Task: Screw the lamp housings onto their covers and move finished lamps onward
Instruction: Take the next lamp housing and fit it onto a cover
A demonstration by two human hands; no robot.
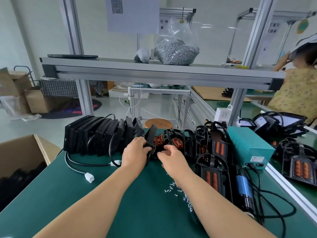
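Note:
My left hand (136,152) grips a black lamp housing (151,134) that stands on edge at the back of the green bench. My right hand (172,156) hovers just to its right with fingers loosely curled, holding nothing. A row of black housings (96,134) leans together at the back left. Covers with orange inserts (176,142) stand behind my hands, and more (215,170) lie to the right. Loose screws (178,191) are scattered under my right forearm. A blue electric screwdriver (243,188) lies at the right.
A teal power box (248,145) sits at the right with black cables (274,203) trailing from it. White connectors (89,177) lie on the mat. An open cardboard box (22,152) stands left. A bag of screws (176,50) rests on the shelf. Another person (298,90) works at the right.

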